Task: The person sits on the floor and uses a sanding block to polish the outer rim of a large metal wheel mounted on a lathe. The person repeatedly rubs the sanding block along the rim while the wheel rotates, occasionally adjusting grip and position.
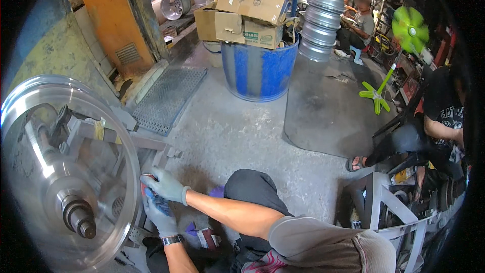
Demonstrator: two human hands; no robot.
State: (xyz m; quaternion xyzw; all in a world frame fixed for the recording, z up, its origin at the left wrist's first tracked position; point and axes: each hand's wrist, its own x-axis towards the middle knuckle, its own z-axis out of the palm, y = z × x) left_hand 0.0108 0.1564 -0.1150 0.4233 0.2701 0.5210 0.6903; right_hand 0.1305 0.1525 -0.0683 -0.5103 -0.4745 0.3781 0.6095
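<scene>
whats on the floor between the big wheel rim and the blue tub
In the head view, a dark perforated mat lies between the wheel rim and the blue tub, with bare concrete floor between mat and tub.

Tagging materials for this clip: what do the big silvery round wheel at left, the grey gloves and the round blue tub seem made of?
Silvery wheel: likely polished metal, from its bright glints, though blur hides detail. Grey gloves: apparently matte fabric, from the snug cuffs, perhaps coated. Blue tub: probably dull plastic, given its scuffed walls.
</scene>
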